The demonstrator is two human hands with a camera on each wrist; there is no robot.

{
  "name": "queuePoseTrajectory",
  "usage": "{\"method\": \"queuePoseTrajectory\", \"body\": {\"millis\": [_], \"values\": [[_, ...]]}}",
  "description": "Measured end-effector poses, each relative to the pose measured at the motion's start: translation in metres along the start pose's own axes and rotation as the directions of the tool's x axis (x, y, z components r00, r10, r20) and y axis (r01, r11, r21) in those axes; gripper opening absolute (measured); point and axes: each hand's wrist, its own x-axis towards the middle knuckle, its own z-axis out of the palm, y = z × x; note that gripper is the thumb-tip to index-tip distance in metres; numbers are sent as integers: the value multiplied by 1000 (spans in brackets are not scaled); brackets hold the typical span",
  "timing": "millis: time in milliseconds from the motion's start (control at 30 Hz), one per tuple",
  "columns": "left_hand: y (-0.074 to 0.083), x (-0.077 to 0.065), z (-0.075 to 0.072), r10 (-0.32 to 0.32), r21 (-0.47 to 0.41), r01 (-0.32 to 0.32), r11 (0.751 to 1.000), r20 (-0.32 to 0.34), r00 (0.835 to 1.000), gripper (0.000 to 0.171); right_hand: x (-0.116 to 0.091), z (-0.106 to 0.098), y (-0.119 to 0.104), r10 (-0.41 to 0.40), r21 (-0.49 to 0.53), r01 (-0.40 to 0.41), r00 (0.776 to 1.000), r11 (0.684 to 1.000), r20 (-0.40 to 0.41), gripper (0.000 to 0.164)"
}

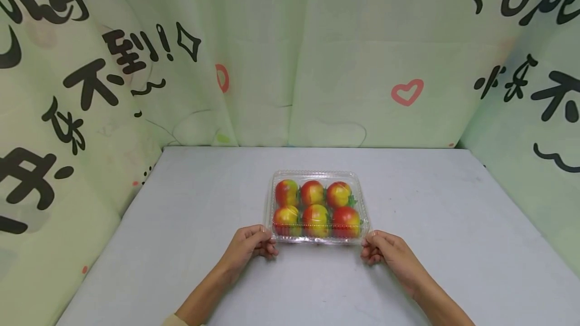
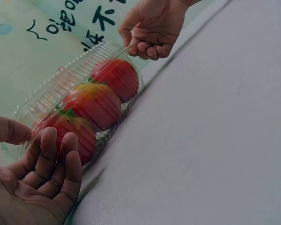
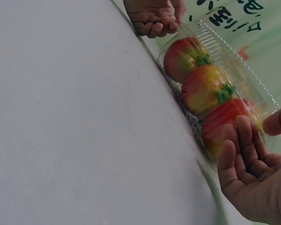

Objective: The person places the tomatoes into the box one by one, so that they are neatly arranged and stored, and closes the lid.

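Note:
A clear plastic fruit box (image 1: 317,240) with a ridged lid edge sits on the white table, its lid down. Inside it, red and yellow fruits (image 1: 315,220) with green leaves lie in two rows. At the box's near left corner my left hand (image 1: 251,245) pinches the edge between thumb and fingers. My right hand (image 1: 391,253) pinches the near right corner the same way. Both wrist views show the thumb on top of the plastic rim and the other fingers curled below, beside the front wall (image 2: 91,126).
The white table (image 1: 204,190) spreads around the box on all sides. A pale green curtain (image 1: 353,64) with black writing and red hearts hangs behind the table and along its left and right edges.

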Motion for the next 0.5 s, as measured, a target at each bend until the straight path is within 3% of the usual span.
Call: {"method": "queuePoseTrajectory", "body": {"millis": [500], "values": [[-1, 0, 4, 16, -14, -16, 1000, -30, 999, 21, -1, -1, 1, -10, 33, 10, 1000, 999, -11, 28]]}}
